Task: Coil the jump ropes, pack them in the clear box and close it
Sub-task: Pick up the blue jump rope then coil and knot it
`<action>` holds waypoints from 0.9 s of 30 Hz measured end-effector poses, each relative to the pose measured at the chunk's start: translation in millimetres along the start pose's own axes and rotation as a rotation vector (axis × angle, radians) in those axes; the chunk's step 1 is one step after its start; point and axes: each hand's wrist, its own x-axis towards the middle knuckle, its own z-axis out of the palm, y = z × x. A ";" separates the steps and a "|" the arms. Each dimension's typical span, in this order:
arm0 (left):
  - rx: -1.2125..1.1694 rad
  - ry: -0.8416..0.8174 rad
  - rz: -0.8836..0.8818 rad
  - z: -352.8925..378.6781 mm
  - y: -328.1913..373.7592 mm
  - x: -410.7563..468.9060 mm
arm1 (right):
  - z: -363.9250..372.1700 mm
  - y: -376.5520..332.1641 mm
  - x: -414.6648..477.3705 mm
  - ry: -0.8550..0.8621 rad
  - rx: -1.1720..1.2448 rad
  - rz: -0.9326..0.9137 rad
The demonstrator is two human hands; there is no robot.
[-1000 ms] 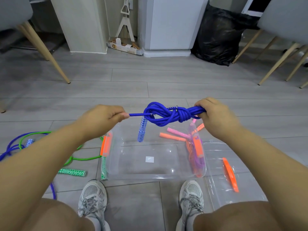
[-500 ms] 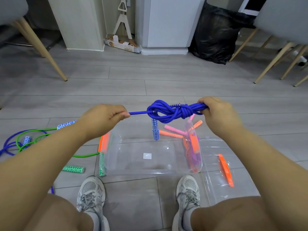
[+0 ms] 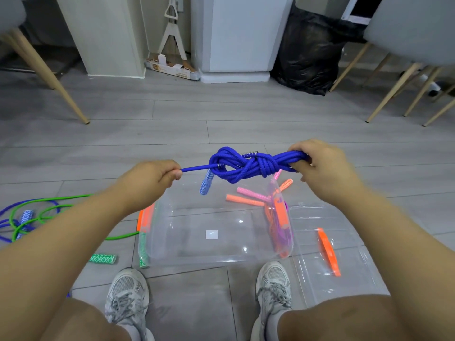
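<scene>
Tugging too hard, left hand (image 3: 147, 183) pinching the blue rope (image 3: 246, 164) by its tail, right hand (image 3: 325, 173) fisting its coil, I could pull the knot undone.

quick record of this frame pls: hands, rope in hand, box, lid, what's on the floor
left hand: pinches one taut blue strand
right hand: grips the bundle's other end
blue rope: coiled and knotted, held above the clear box; patterned handle hangs down
clear box: open on the floor, no rope plainly inside
lid: off, lying right of the box, orange latch on it
floor, left: green rope and second blue rope, loose
box's far right corner: pink handle, orange handle
</scene>
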 end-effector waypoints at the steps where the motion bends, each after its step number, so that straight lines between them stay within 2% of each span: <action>1: -0.005 -0.007 0.006 2.0 1.9 3.2 | -5.6 -0.3 0.9 -0.026 0.051 0.013; 6: 0.001 -0.081 0.084 10.3 22.5 23.7 | -27.7 0.1 13.2 0.024 0.242 0.094; 11: -0.070 0.004 0.143 13.0 46.6 50.3 | -41.5 7.8 37.2 0.179 0.357 0.176; 15: -0.103 0.030 0.130 16.7 59.3 70.7 | -45.4 20.4 68.4 0.288 0.342 0.256; 21: -0.082 -0.066 0.071 32.7 63.2 102.1 | -22.7 54.9 133.5 0.386 0.228 0.327; 27: -0.039 -0.122 -0.006 53.0 54.3 135.7 | 46.2 119.3 163.9 0.347 0.245 0.454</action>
